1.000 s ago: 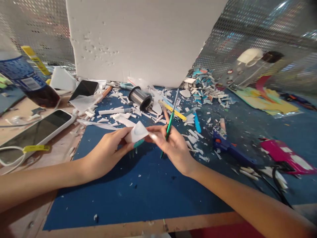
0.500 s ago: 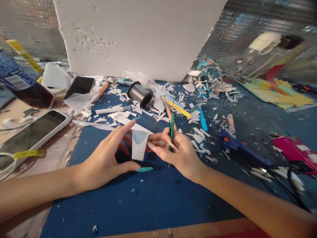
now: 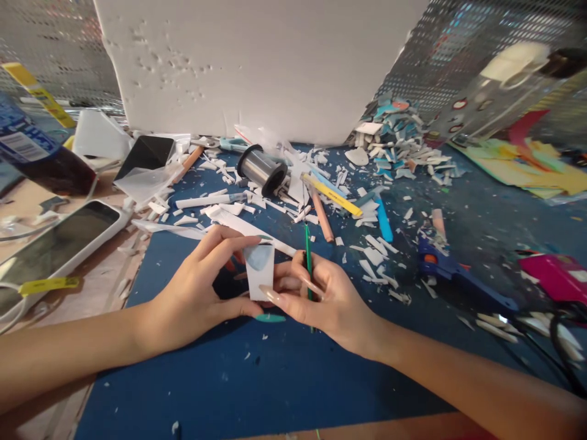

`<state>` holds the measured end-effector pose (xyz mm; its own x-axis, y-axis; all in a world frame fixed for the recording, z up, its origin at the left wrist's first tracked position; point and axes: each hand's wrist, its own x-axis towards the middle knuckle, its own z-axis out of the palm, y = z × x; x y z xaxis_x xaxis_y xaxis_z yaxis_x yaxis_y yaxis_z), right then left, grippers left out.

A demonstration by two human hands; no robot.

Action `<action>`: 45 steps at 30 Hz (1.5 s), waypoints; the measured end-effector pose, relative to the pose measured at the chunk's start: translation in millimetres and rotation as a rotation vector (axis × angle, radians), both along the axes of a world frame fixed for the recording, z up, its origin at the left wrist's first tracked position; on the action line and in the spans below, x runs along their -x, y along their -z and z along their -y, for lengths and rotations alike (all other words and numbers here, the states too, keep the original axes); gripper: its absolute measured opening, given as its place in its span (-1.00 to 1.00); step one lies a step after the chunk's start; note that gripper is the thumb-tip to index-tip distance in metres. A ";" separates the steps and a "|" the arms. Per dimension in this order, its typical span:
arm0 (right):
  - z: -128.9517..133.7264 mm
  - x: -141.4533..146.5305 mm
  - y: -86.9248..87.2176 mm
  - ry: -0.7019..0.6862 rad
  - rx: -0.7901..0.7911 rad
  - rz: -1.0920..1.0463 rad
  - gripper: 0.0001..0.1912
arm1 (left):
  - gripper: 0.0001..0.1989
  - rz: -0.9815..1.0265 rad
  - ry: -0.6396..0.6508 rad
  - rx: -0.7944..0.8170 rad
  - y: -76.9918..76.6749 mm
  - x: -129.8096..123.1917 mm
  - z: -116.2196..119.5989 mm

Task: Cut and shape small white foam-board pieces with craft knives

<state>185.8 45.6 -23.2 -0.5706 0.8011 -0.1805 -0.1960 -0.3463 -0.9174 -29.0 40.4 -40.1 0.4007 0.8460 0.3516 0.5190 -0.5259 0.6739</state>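
A small white tapered piece (image 3: 260,282) with a grey-blue rounded patch near its top stands upright between my hands. My left hand (image 3: 202,287) holds it, fingers at its top edge and thumb at its bottom. My right hand (image 3: 334,296) keeps a thin green pen-like tool (image 3: 309,244) between its fingers, nearly upright. The right thumb and its long nail also rest against the white piece's lower right. What kind of tip the green tool has is too small to tell.
Behind my hands lie white scraps (image 3: 376,253), a wire spool (image 3: 262,170) and a yellow strip-like tool (image 3: 331,194). A blue glue gun (image 3: 463,281) lies right, a phone (image 3: 68,250) and a dark drink bottle (image 3: 50,159) left. A white foam board (image 3: 266,67) stands at the back.
The right thumb has come onto the white piece, which now sits more upright. The left fingers have closed on its top edge. The green tool has shifted slightly left and down.
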 end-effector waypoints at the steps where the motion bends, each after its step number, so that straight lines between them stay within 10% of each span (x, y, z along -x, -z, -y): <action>1: -0.6 -1.1 0.8 -0.003 -0.017 0.016 -0.53 | -0.34 -0.004 -0.003 0.000 0.2 0.8 -0.7; 9: -13.0 -14.6 1.2 -0.086 -0.210 0.146 -0.69 | -0.33 -0.022 0.257 0.027 -4.0 11.4 -18.5; 20: -14.3 -13.0 4.5 0.079 -0.286 0.198 -0.66 | -0.54 -0.075 0.101 -0.083 -1.8 6.1 -12.8; 35: -9.8 1.3 -2.2 0.002 -0.130 0.074 -0.54 | -0.29 -0.148 0.298 -0.162 -5.8 1.6 -14.3; 45: -34.9 -30.7 6.9 0.123 -0.948 0.450 -0.75 | -0.28 0.107 -0.019 0.000 -5.9 7.3 -10.6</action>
